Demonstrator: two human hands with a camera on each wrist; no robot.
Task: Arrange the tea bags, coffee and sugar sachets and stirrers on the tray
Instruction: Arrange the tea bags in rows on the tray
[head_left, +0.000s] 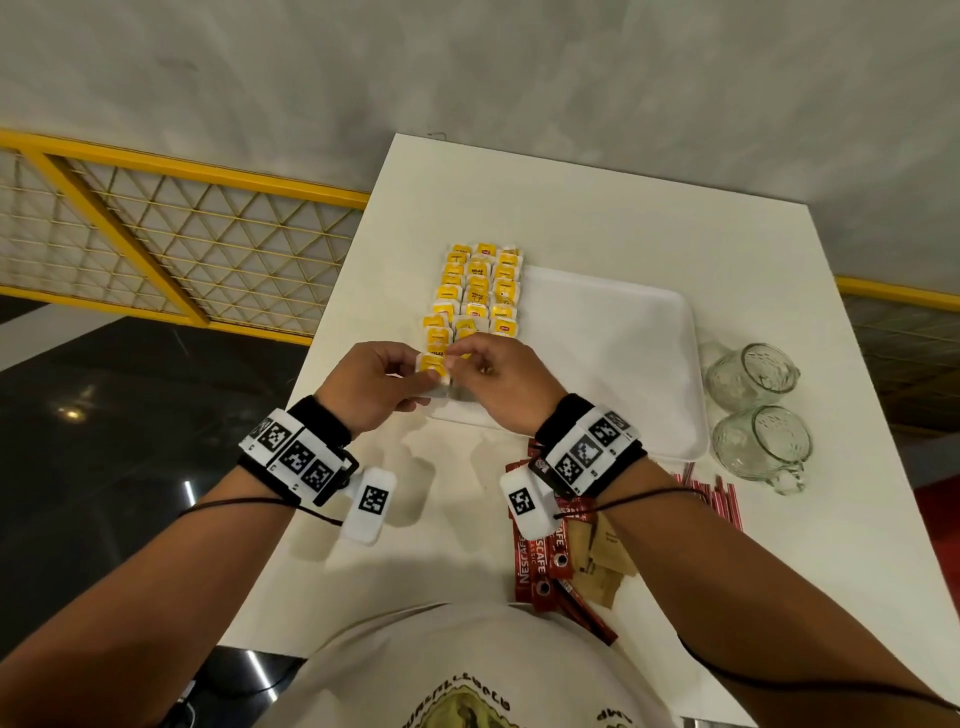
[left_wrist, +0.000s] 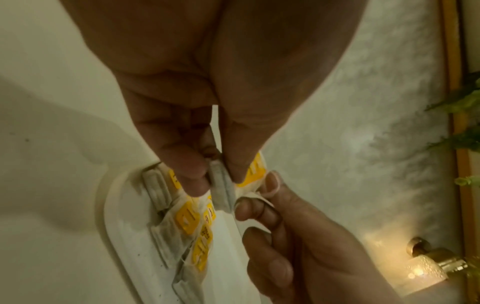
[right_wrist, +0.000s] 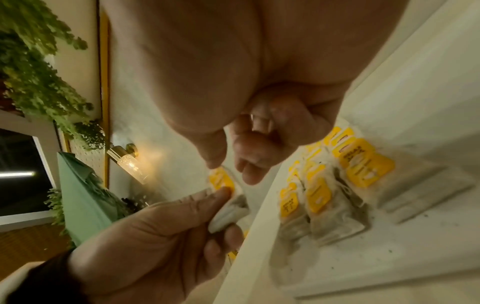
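Task status: approx. one third done, judged from the layout. Tea bags (head_left: 475, 296) occupy the left strip of the white tray (head_left: 623, 332) in three columns, running from just ahead of the grips to the tray's far edge; some bags at the far end overhang the rim. The rest of the tray, to the right of both grips, holds nothing. Left grip (head_left: 371, 387) and right grip (head_left: 501, 382) meet over the tray's near-left corner, both holding a small stack of tea bags (left_wrist: 221, 189) between them: left thumb and fingers pinch the stack, right fingers (left_wrist: 255, 211) pinch at a tag or paper edge on its upper side. The stack sits just above the near end of the columns, not yet laid down. Remaining items: coffee sachets (head_left: 540, 564) (red sticks), brown sugar sachets (head_left: 605, 556) and red-striped stirrers (head_left: 722, 499), all on the surface behind the right grip, near the person's body, none on the tray. Containers: two glass mugs (head_left: 756, 410) lie on their sides on the surface, right of the tray and well to the right of the grips; both appear empty. Next req., as a judgement: seat the held stack at the near end of a column, then fill the tray's open area w/ coffee, sugar and stirrers.
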